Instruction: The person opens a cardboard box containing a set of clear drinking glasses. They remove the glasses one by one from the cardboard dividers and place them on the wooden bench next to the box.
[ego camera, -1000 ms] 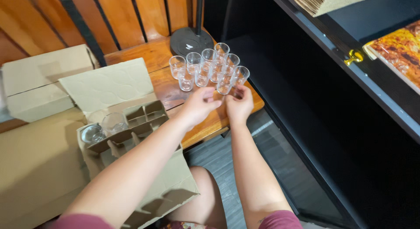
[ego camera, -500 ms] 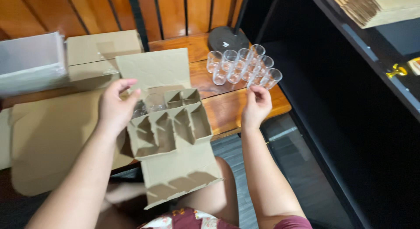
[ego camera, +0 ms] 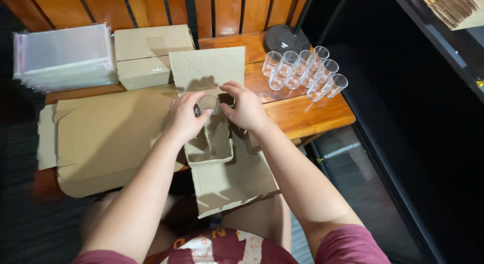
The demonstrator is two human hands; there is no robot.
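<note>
An open cardboard box with paper dividers hangs over the table's front edge, above my lap. A clear glass sits at the box's far cells, its mouth facing up. My left hand wraps its left side. My right hand closes on its right side, fingers curled over the far rim. The box's lid flap stands open behind my hands. Several more clear glasses stand clustered at the table's back right.
A stack of clear plastic bags and two closed cardboard boxes sit at the back left. Flat cardboard covers the left of the wooden table. A black round base stands behind the glasses; dark shelving runs along the right.
My right hand has come left from the cluster of glasses to the box. My left hand has shifted right, and both now close around one glass.
</note>
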